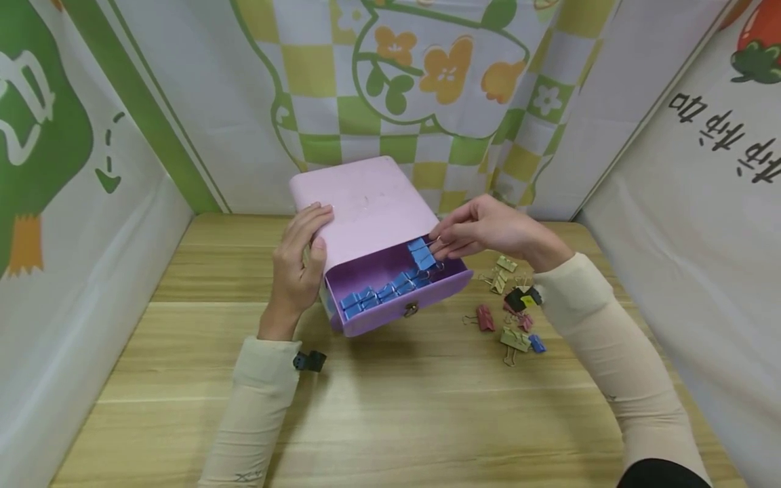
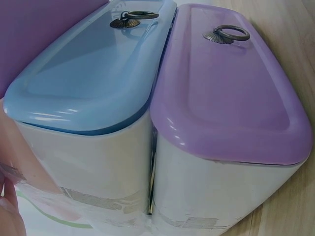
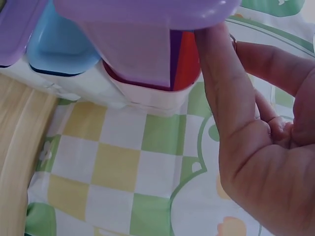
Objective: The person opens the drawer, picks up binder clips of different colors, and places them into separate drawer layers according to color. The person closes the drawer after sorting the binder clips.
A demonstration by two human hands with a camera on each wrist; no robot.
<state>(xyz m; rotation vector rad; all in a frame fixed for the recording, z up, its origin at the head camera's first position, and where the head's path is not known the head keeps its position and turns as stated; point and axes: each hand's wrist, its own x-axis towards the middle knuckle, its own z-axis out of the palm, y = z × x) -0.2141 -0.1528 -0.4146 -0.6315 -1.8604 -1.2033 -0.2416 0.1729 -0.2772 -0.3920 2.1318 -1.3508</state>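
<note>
A pink-topped drawer box point(image 1: 366, 210) stands on the table with its top purple drawer point(image 1: 445, 288) pulled out. My left hand point(image 1: 295, 257) rests on the box's left side, its fingers over the top edge and its thumb beside the front corner. My right hand point(image 1: 472, 227) pinches the wire handle of a blue binder clip point(image 1: 421, 254) over the drawer's right part. A row of blue binder clips point(image 1: 384, 293) lies along the drawer's front. In the right wrist view the clip is hidden, and my fingers point(image 3: 221, 78) are at the drawer's underside.
To the right of the box lie loose binder clips, including yellow ones point(image 1: 515, 339), a red one point(image 1: 485, 317) and a small blue one point(image 1: 537, 343). Lower drawers, one blue point(image 2: 88, 83) and one purple point(image 2: 231, 93), have ring pulls. A printed curtain point(image 1: 439, 149) hangs behind.
</note>
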